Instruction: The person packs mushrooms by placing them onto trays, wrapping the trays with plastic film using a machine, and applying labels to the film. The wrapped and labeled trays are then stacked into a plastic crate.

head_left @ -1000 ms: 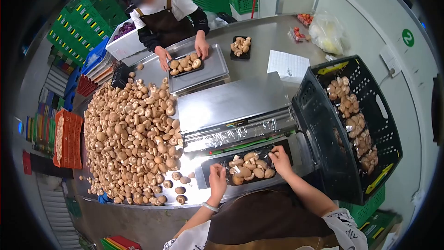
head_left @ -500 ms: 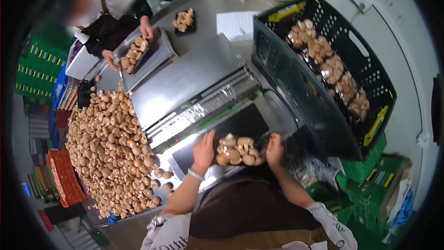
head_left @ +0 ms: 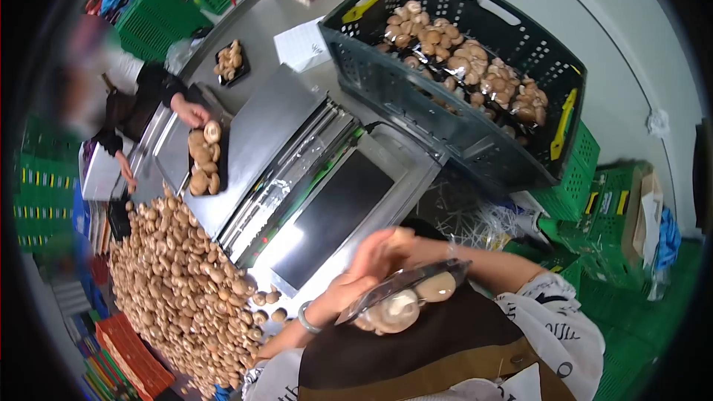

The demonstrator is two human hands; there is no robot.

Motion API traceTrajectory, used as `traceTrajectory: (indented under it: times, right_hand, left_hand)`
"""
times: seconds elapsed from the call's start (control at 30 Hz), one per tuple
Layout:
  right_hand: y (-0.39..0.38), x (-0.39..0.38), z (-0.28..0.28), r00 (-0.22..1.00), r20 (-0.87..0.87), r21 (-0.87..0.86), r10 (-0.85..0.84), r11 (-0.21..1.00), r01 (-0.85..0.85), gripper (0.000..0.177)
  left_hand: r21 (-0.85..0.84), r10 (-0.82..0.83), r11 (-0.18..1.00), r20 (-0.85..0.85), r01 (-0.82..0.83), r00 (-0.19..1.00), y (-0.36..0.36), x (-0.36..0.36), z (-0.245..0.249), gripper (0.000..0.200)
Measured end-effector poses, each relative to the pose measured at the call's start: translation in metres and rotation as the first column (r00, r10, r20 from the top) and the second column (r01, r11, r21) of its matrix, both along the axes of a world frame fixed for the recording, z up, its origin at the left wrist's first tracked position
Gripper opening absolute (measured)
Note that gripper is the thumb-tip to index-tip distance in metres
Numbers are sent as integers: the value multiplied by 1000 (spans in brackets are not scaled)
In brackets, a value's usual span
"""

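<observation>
A film-wrapped black tray of mushrooms [head_left: 401, 310] is tilted up close to my apron, its mushrooms facing me. My left hand [head_left: 346, 291] is closed on the tray's left end. Behind the tray, my right hand [head_left: 394, 248] bends against its underside; its fingers are blurred and partly hidden. Just beyond my hands is the wrapping machine, with a dark flat plate [head_left: 338, 212] and a roll of clear film [head_left: 286, 189] along its far side.
A dark crate [head_left: 445, 130] of wrapped mushroom trays stands at the right. Loose mushrooms [head_left: 178, 282] are heaped at the left. Across the table, a co-worker's hand [head_left: 191, 113] touches mushrooms in an open tray [head_left: 204, 167]. Another filled tray [head_left: 232, 63] lies farther back.
The wrapped tray has come off the machine's plate toward my body and tipped up. My right hand has moved from its right end to behind it. The view has turned; the co-worker's tray has shifted.
</observation>
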State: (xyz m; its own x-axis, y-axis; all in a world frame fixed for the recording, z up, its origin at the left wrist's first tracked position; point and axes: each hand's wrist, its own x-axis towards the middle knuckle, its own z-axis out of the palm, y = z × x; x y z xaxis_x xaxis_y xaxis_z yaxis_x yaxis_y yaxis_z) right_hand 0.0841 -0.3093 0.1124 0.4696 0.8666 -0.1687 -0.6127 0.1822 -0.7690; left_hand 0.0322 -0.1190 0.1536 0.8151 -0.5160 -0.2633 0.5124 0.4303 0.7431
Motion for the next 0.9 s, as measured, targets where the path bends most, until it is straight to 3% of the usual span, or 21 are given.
traceTrajectory:
  times: [0.03, 0.1, 0.2, 0.27, 0.3, 0.33, 0.37, 0.4, 0.43, 0.47, 0.5, 0.53, 0.57, 0.6, 0.7, 0.8, 0.87, 0.9]
  right_hand:
    - [-14, 19, 35, 948, -317, -46, 30, 998, -47, 26]
    - [-32, 49, 9, 981, 129, -537, 148, 842, -57, 31]
    - [-47, 63, 106, 742, 671, -261, -3, 935, 240, 54]
    - [-20, 54, 117, 485, 806, -424, 340, 903, 72, 79]
    - [-12, 60, 113, 495, 776, -476, 389, 878, 55, 87]
    - [-16, 80, 118, 635, 628, -549, 451, 835, -51, 82]
    - [-24, 97, 119, 716, 612, -504, 336, 863, 26, 75]
    - [-34, 114, 117, 783, 585, -461, 212, 881, 106, 68]
    - [-49, 133, 107, 636, 771, -340, 32, 865, 368, 64]
    - [-70, 161, 104, 714, 690, -331, -119, 826, 457, 71]
    - [-87, 179, 117, 826, 339, -241, -451, 807, 540, 59]
    - [-98, 205, 122, 708, 204, -63, -676, 713, 698, 46]
    - [-114, 237, 111, 622, 193, 0, -759, 633, 774, 36]
    - [-129, 268, 90, 527, 180, 65, -830, 545, 836, 27]
    - [-144, 330, 21, 483, 140, -128, -864, 468, 874, 26]
    - [-111, 359, -63, 462, -53, -205, -885, 462, 863, 36]
    - [-77, 365, -86, 433, -90, -303, -897, 439, 846, 37]
    - [-64, 375, -123, 434, -4, -297, -901, 415, 860, 36]
  left_hand:
    - [-50, -114, 993, -73, 110, 991, -3, 7, 7, 60]
    - [-76, -202, 978, -123, 194, 972, -6, 12, 8, 57]
    - [-55, -263, 965, -139, 258, 955, -6, 23, -5, 53]
    - [41, -256, 964, -119, 262, 959, -6, 32, -20, 50]
    - [147, -223, 962, -68, 231, 972, -6, 37, -31, 49]
    - [289, -180, 942, 8, 170, 984, -7, 42, -44, 48]
    - [485, -151, 871, 125, 73, 981, -7, 45, -54, 46]
    - [570, -110, 822, 164, -3, 980, -7, 54, -59, 45]
    - [604, -53, 794, 178, -66, 983, -7, 66, -63, 44]
    - [350, 81, 935, -42, -61, 996, -5, 78, -60, 25]
    - [350, 182, 923, -38, -157, 983, -10, 92, -40, 23]
    - [353, 280, 902, -38, -249, 959, -15, 105, -23, 20]
    - [391, 375, 861, -53, -327, 926, -12, 113, -23, 23]
    - [428, 442, 824, -76, -371, 894, -6, 121, -26, 22]
    - [414, 500, 803, -78, -429, 862, 6, 139, -33, 17]
    - [442, 509, 792, -98, -420, 855, 4, 154, -24, 16]
    - [463, 549, 768, -121, -442, 827, 4, 161, -26, 15]
    - [474, 562, 759, -133, -446, 816, 5, 164, -27, 15]
